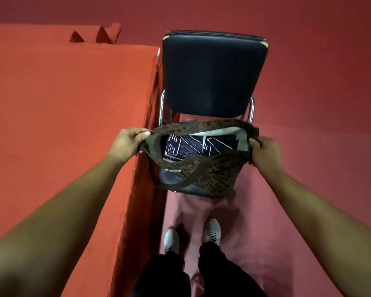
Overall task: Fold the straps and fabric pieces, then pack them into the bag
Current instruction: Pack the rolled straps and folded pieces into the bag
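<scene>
— Where is the bag?
— The bag [212,170] stands on the chair [212,71] seat between both grips, mouth upward, its opening stretched long from side to side.
— And the hands?
— The left grip [128,143] pinches the left rim and the right grip [263,152] curls round the right rim, arms reaching forward. Folded patterned cloth [193,146] lies inside.
— Any writing?
— A white label [172,170], too small to read.

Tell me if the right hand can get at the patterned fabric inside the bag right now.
Probably yes: the bag is held wide open and nothing covers the fabric. But the right hand grips the rim, so it must let go first.
</scene>
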`<state>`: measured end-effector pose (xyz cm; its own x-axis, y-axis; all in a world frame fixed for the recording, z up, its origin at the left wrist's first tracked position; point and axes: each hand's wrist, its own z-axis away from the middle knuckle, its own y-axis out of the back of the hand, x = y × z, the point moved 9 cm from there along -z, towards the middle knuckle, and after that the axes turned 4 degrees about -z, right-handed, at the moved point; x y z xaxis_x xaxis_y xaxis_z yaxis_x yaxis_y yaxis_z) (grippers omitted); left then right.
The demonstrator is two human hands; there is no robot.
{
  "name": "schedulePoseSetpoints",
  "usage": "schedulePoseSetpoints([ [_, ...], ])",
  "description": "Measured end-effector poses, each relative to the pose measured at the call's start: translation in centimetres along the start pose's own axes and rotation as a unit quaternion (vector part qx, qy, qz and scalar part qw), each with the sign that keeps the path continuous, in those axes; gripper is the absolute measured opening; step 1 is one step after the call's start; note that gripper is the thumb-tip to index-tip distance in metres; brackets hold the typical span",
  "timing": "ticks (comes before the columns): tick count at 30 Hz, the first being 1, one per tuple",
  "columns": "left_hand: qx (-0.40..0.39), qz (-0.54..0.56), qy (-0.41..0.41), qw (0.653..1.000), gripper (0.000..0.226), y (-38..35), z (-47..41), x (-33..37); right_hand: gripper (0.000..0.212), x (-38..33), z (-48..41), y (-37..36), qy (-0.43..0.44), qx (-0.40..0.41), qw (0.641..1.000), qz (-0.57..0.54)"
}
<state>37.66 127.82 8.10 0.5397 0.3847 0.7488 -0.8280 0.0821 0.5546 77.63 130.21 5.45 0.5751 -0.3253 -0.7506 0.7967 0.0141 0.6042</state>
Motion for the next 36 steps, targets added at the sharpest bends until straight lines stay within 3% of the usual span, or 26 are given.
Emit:
schedulePoseSetpoints([
  [5, 0.014, 0.038, 0.021, 0.999, 0.019, -2.7, -9.6, -0.8, 0.036, 2.7, -7.4, -2.0, -0.049, 0.027, 0.998, -0.013],
  [14, -0.003, 0.018, 0.063, 0.998, 0.026, -8.3, -23.1, -7.2, 0.028, 10.5, -16.1, -9.1, -0.234, 0.066, 0.965, -0.098],
  [18, 0.013, 0.055, 0.071, 0.996, 0.030, -8.6, -25.9, -8.3, 0.025, 10.0, -19.5, -9.0, -0.208, 0.115, 0.969, -0.063],
  [24, -0.043, 0.103, 0.065, 0.992, 0.035, -8.4, -22.9, -6.5, 0.038, 8.6, -19.8, -6.7, -0.208, 0.159, 0.963, -0.059],
  [32, 0.004, 0.117, 0.096, 0.989, 0.034, -8.8, -24.1, -6.3, 0.026, 9.6, -18.9, -8.3, -0.247, 0.096, 0.963, -0.055],
  [36, 0.017, 0.093, 0.102, 0.990, 0.027, -10.7, -25.9, -6.0, 0.029, 11.4, -19.3, -9.5, -0.262, 0.079, 0.959, -0.070],
])
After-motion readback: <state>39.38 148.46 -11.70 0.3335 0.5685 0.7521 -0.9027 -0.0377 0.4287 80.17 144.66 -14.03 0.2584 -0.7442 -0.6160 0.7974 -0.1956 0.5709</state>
